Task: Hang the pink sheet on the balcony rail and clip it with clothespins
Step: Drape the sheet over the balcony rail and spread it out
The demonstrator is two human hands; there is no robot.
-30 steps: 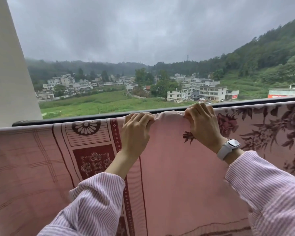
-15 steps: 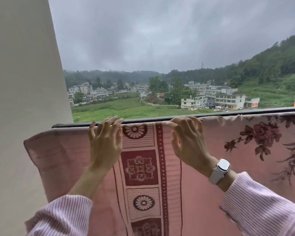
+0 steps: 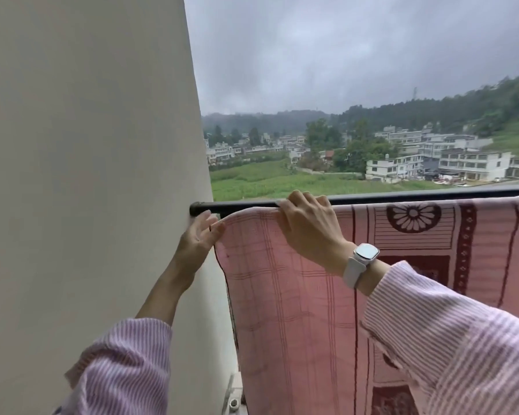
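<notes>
The pink sheet, with dark red flower and check patterns, hangs over the black balcony rail. Its left edge falls just right of the wall. My right hand, with a white watch on the wrist, lies over the sheet's top fold on the rail, fingers curled over it. My left hand is at the sheet's upper left corner, just below the rail's end, fingers loosely spread and touching the edge. No clothespins are in view.
A cream wall fills the left half, and the rail ends in a bracket on it. Beyond the rail lie fields, white buildings and wooded hills under grey sky. A strip of balcony floor shows at the bottom.
Both hands and the view have shifted left along the rail. My left hand has dropped to the sheet's left corner and my right hand now covers the top fold near that end.
</notes>
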